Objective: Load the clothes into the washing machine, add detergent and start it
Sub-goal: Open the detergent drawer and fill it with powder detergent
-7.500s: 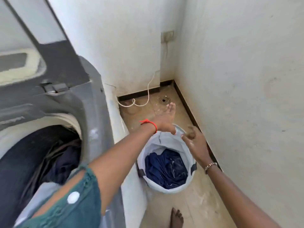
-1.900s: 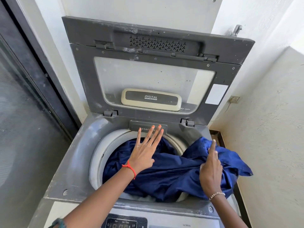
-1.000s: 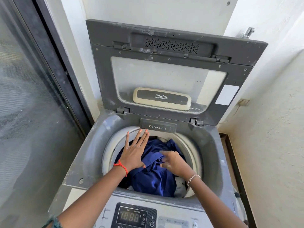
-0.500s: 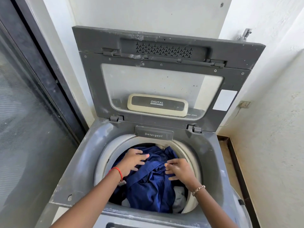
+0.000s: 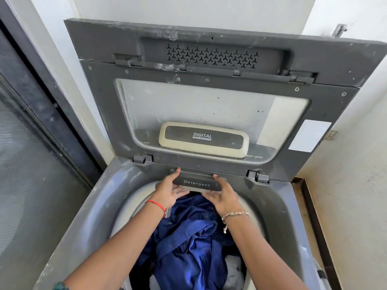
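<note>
With the clothes lying loaded, the detergent drawer is being gripped by left hand and right hand; detergent and starting are being left.

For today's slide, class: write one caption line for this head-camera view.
Both hands, left hand and right hand, grasp the detergent drawer above blue clothes in the open washing machine.

clothes in drum, detergent drawer behind, lid upright behind
</note>
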Available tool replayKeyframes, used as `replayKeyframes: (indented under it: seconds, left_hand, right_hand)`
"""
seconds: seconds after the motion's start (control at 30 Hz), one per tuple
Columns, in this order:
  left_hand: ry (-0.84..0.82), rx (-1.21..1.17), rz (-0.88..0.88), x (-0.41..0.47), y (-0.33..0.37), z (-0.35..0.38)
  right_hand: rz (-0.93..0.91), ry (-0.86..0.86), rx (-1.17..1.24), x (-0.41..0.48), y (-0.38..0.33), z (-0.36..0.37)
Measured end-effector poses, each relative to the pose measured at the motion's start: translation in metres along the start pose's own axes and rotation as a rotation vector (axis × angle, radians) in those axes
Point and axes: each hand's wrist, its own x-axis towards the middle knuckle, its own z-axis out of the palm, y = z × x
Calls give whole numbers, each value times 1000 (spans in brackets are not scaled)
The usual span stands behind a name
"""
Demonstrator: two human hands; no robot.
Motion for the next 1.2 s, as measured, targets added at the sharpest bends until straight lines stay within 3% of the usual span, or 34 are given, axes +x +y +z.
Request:
replayKeyframes:
  seconds: [0.2, 0.33, 0.7, 1.2]
  left_hand:
    - [77, -77, 90, 8, -14, -5]
    - [111, -18, 146, 7, -18, -3]
    - [188, 28, 204, 4, -20, 3]
    - [20, 151, 66, -27, -34, -38]
  right_hand:
    - [-27, -7, 85, 8, 4, -2]
    - [-88, 78, 126, 13, 4, 1]
    - [-106, 50, 115, 17, 14, -10]
    - [-18, -9, 80, -25, 32, -35]
